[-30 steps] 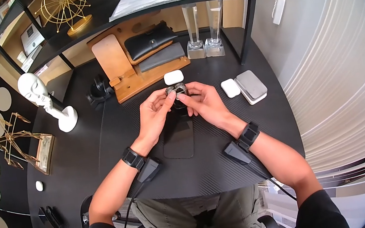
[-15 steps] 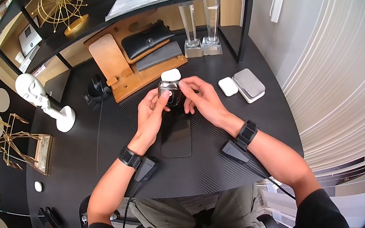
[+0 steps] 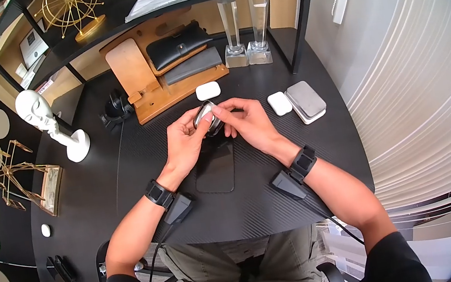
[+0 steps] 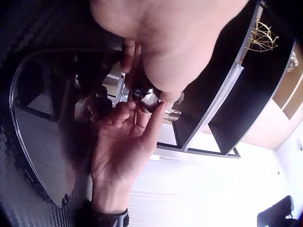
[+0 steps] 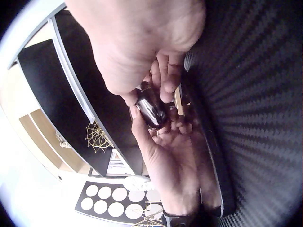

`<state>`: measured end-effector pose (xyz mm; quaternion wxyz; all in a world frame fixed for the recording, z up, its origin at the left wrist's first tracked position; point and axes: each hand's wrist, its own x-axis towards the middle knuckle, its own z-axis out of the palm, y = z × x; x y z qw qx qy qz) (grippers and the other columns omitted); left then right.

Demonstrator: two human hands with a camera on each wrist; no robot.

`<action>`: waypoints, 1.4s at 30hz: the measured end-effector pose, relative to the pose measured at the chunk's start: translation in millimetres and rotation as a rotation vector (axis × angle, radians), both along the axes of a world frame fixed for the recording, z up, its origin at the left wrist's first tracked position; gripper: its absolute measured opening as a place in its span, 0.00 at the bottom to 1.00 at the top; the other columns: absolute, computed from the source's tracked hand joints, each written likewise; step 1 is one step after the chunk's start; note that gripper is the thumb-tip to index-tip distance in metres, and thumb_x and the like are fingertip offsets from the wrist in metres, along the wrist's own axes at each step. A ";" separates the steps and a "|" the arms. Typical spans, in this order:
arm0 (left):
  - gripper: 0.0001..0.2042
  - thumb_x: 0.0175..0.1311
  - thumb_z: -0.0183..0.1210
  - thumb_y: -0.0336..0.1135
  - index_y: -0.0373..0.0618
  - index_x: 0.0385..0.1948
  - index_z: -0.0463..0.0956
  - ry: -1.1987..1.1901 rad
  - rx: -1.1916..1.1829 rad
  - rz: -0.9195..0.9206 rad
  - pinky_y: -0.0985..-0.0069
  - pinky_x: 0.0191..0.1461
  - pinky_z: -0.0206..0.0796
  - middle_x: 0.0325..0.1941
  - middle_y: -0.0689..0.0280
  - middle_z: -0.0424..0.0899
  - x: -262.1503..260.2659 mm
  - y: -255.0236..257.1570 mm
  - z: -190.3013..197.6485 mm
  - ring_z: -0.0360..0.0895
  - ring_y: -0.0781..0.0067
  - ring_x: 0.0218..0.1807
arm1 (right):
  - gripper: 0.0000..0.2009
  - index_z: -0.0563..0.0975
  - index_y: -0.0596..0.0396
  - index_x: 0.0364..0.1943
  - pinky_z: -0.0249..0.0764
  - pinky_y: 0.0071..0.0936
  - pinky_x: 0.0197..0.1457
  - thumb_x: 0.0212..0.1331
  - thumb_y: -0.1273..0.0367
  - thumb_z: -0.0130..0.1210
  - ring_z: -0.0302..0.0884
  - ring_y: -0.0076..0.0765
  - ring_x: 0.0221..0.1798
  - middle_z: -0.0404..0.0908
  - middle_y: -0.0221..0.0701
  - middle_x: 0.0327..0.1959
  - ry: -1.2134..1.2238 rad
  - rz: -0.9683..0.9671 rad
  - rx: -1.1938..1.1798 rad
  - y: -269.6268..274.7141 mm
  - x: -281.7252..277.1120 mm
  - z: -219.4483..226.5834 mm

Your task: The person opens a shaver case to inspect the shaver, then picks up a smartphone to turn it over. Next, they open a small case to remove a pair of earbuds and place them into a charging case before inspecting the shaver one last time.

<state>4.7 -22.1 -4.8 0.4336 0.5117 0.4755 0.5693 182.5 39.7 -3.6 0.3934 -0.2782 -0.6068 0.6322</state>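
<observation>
Left hand [image 3: 182, 145] and right hand [image 3: 253, 127] pinch glossy dark case [image 5: 151, 108] | seems light, stiff, slippery | hold by sides

Glossy black rounded object [image 5: 152, 111] pinched between left hand [image 5: 173, 163] thumb and fingers. Right hand [image 5: 142, 42] thumb on its edge, right fingers curled just beside. Dark reflective flat slab [image 5: 211, 170] beside left fingers, on ribbed black surface [image 5: 258, 109]. Gold wire wheel [image 5: 98, 137] beyond both thumbs.
</observation>
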 end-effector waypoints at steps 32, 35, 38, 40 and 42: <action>0.15 0.73 0.61 0.33 0.34 0.55 0.77 -0.020 0.012 0.015 0.85 0.46 0.70 0.43 0.66 0.87 0.9 -0.7 3.1 0.79 0.87 0.42 | 0.21 0.80 0.63 0.51 0.66 0.16 0.29 0.66 0.58 0.65 0.74 0.15 0.27 0.81 0.25 0.25 0.042 -0.011 0.000 2.3 -1.9 -5.4; 0.15 0.73 0.62 0.33 0.34 0.54 0.77 -0.016 0.004 0.026 0.85 0.46 0.70 0.43 0.66 0.87 0.9 -2.3 2.9 0.79 0.87 0.42 | 0.20 0.80 0.63 0.52 0.66 0.16 0.29 0.66 0.59 0.65 0.74 0.15 0.27 0.81 0.26 0.25 0.026 -0.005 0.003 1.8 -1.5 -6.2; 0.15 0.72 0.62 0.33 0.34 0.54 0.77 -0.023 0.015 0.012 0.85 0.46 0.70 0.43 0.65 0.87 0.1 -2.4 4.7 0.79 0.87 0.42 | 0.19 0.80 0.63 0.52 0.67 0.16 0.30 0.67 0.61 0.64 0.74 0.16 0.27 0.81 0.26 0.26 0.027 -0.001 0.004 1.3 -1.8 -3.8; 0.15 0.72 0.62 0.33 0.34 0.54 0.77 -0.031 0.017 0.006 0.85 0.46 0.70 0.43 0.65 0.87 1.3 -2.5 4.5 0.79 0.86 0.42 | 0.18 0.79 0.63 0.52 0.67 0.17 0.30 0.68 0.61 0.63 0.74 0.16 0.28 0.81 0.26 0.26 0.018 -0.001 0.003 -0.2 -1.1 -3.0; 0.14 0.73 0.61 0.35 0.38 0.53 0.78 -0.032 0.042 0.016 0.87 0.40 0.64 0.39 0.72 0.87 3.7 -1.9 3.3 0.75 0.91 0.37 | 0.16 0.79 0.63 0.51 0.68 0.18 0.32 0.70 0.63 0.61 0.75 0.17 0.29 0.81 0.27 0.27 0.048 -0.004 0.026 -0.4 -1.2 -3.0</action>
